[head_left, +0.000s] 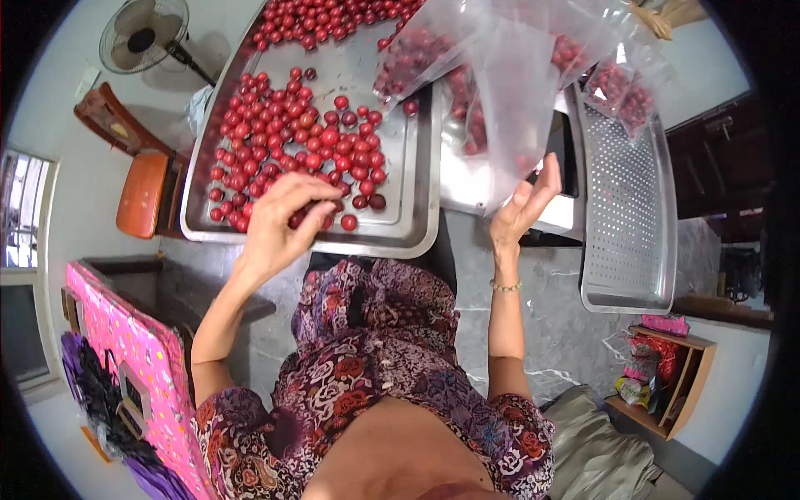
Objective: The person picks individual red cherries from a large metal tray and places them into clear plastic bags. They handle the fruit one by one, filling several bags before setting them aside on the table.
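Note:
Round red fruits [325, 137] that look like cherries lie loose in a metal tray [420, 212] before me. My left hand [281, 219] is over the tray's near part, its fingers curled around several fruits between thumb and fingertips. Right of the tray, my right hand [524, 206] is raised with its palm turned inward and fingers apart, close to the bottom of a clear plastic bag [512, 106]. Whether it touches the bag is hard to tell. More clear bags [419, 53] with red fruits lie behind, partly over the tray's right edge.
A perforated metal tray [625, 219] is at the right, with a bag of fruits [622, 90] on its far end. Under the bags is a dark flat device [564, 153]. A wooden chair [144, 194] and a fan [142, 39] are at the left. Another person's hand [653, 20] shows at the top right.

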`<state>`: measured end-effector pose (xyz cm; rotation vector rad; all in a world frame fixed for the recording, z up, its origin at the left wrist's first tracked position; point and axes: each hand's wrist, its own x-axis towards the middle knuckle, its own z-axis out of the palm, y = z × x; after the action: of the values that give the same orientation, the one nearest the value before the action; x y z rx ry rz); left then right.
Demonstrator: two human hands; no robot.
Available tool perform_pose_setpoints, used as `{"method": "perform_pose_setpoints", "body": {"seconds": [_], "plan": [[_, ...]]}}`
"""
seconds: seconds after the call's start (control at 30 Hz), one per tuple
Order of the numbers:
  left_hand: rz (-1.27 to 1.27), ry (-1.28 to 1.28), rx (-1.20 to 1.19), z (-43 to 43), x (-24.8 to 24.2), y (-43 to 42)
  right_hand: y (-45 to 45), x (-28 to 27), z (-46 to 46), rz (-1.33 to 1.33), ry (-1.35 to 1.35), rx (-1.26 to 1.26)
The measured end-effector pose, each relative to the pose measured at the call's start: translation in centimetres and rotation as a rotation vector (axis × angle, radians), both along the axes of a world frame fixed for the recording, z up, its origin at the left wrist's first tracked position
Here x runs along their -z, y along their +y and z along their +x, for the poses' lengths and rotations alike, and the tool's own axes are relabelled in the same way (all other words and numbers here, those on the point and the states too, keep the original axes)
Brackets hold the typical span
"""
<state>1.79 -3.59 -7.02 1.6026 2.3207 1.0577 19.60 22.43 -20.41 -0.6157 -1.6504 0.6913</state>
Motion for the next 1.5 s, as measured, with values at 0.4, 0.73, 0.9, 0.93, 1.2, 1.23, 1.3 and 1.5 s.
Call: {"method": "perform_pose_setpoints", "body": {"seconds": [0.4, 0.73, 0.9, 0.93, 1.2, 1.23, 1.3, 1.5], "plan": [[0.049, 0.152, -0.344, -1.8, 1.0, -4.5, -4.7, -2.5, 2.7, 0.189, 0.052, -0.08], [0.078, 0.3, -0.459, -3.8, 1.4, -6.0, -9.0, -7.7, 1.8, -0.029, -0.429, -0.57], [-0.1, 0.478, -0.738, -5.3, 0.4, -9.0, -8.3, -9.2, 0.8, -0.194, -0.555, -0.61], [-0.094, 0.385, -0.754, -5.6, 0.7, -9.4, -8.2, -9.4, 0.5, -0.202, -0.589, -0.607], [-0.102, 0.047, -0.806, -8.5, 1.7, -9.9, -7.4, -10.3, -0.7, -0.202, -0.799, -0.604], [-0.141, -0.016, -0.827, -8.6, 1.4, -9.6, -7.6, -10.6, -0.5, -0.217, -0.81, -0.603], [-0.224, -0.138, -0.877, -8.5, 0.3, -8.9, -7.8, -10.6, 0.1, -0.254, -0.841, -0.614], [-0.211, -0.162, -0.907, -7.4, 0.4, -9.2, -8.0, -10.0, 1.6, -0.234, -0.997, -0.542]]}}
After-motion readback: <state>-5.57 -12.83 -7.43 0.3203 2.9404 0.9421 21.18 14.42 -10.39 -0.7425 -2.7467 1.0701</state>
